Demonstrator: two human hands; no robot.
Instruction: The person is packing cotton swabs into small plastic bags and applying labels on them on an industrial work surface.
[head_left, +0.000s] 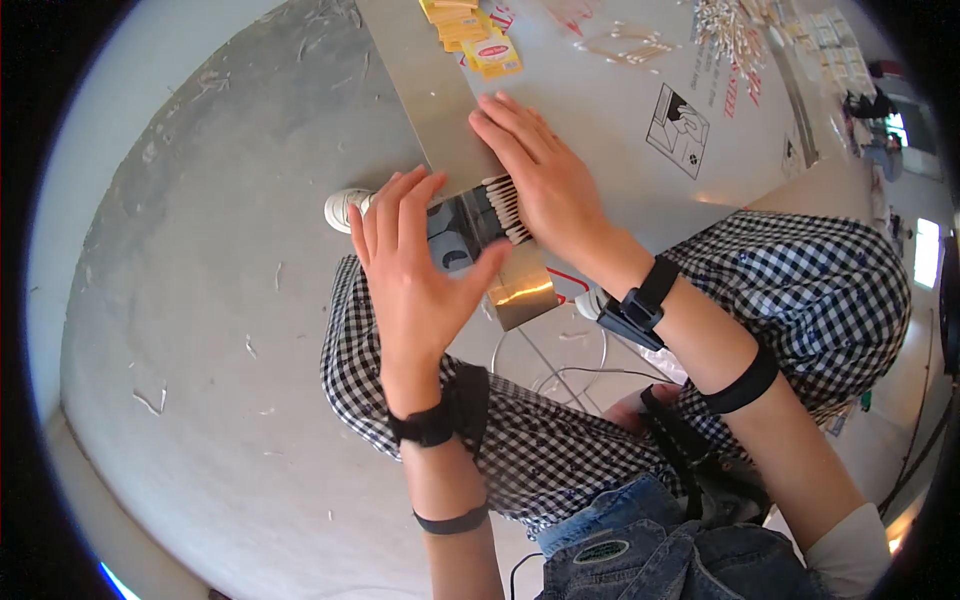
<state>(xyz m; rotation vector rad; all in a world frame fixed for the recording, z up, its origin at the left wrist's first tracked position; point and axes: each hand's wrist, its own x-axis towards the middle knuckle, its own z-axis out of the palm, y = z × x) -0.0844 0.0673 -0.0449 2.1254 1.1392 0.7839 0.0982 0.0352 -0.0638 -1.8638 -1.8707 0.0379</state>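
Observation:
A flat pack [457, 236] with a dark printed face lies near the table's corner, and a row of white-tipped cotton swabs [507, 209] sticks out of its right end. My left hand [415, 265] is over the pack's left side, thumb spread wide from the fingers; whether it touches the pack is hard to tell. Against the swab tips rests the edge of my right hand [555, 190], its fingers stretched out together and pointing up and left. Its palm side is hidden.
Yellow packets [492, 55] lie at the table's far edge. Beyond my right hand are loose swabs [630, 45] and a bigger heap of swabs [730, 35]. The film-covered metal table [620, 175] ends in a corner near my knees. A white shoe [346, 210] shows on the littered floor.

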